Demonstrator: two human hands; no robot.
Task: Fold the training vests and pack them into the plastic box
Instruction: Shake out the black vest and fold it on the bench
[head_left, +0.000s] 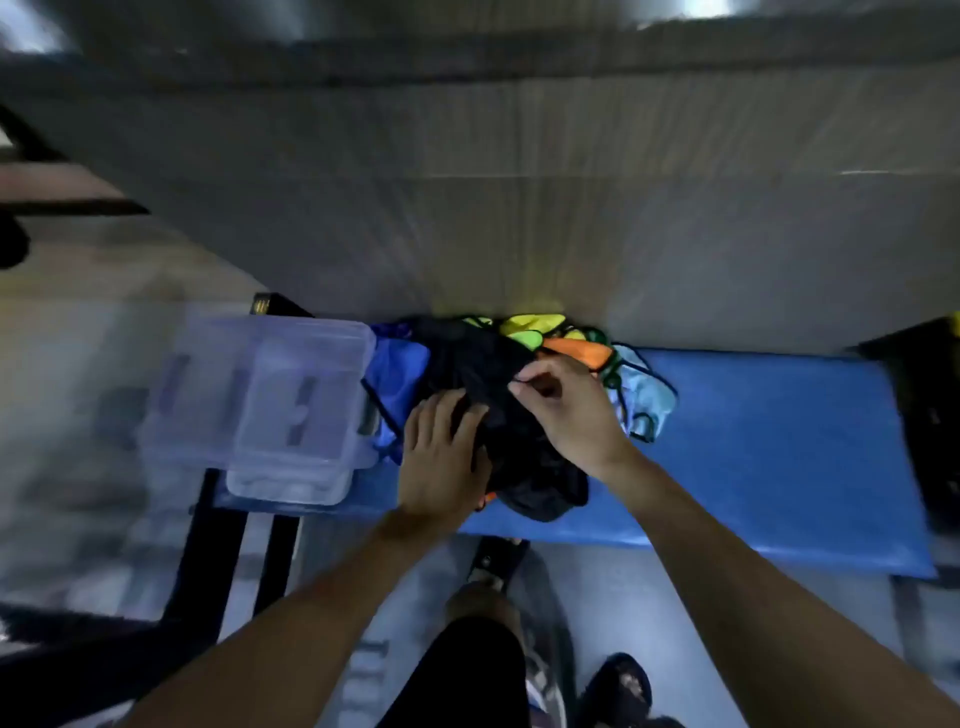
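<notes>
We pinch an edge of the crumpled black mesh vest with our right hand, while our left hand presses it flat-fingered onto the blue padded worktop, probably to separate it from the pile; the clear plastic box waits alongside.

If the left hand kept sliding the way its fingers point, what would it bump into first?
The left hand already rests on the black vest, so it would push further into that. Beyond it lie the yellow vest and the wall, though depth is hard to judge.
</notes>
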